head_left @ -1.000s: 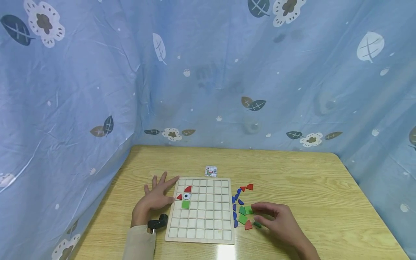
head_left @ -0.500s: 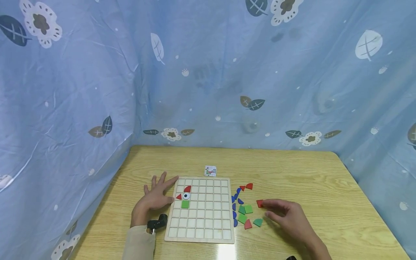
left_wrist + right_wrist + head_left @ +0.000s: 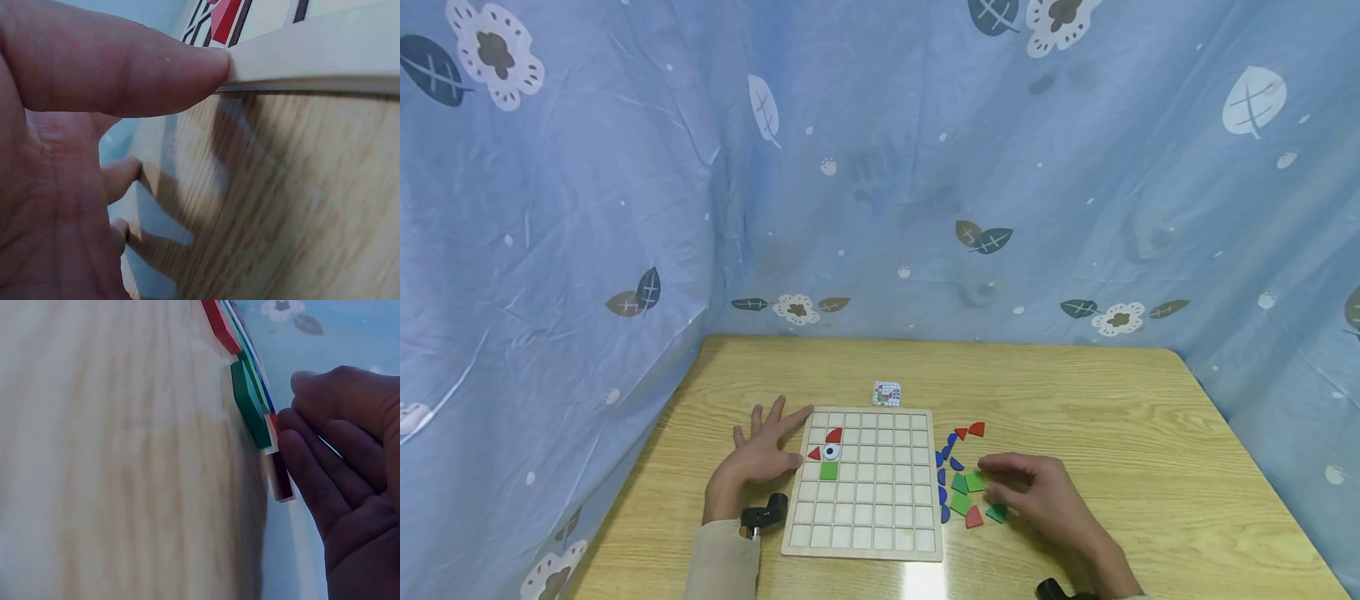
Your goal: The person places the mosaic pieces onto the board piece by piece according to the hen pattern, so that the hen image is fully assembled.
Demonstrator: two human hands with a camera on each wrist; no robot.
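A pale wooden grid board (image 3: 880,557) lies on the table with a red triangle tile (image 3: 814,453), a red quarter-circle tile (image 3: 834,435), a round white eye tile (image 3: 831,452) and a green square tile (image 3: 828,471) in its cells. My left hand (image 3: 762,457) rests at the board's left edge, fingers spread, its thumb (image 3: 187,72) touching the side. Right of the board, my right hand (image 3: 1033,492) hovers by loose tiles. In the right wrist view its fingertips pinch a dark red tile (image 3: 283,478), which the fingers hide in the head view.
Several blue half-circle tiles (image 3: 942,495) line the board's right edge. Close to my right hand lie green square tiles (image 3: 961,504), a red quarter-circle (image 3: 973,517) and a dark green tile (image 3: 997,513). A small pattern card (image 3: 887,393) sits behind the board.
My right hand reached right to a red tile half a second ago. It has since come back left, towards the green squares. The left hand and the tiles on the board stay put.
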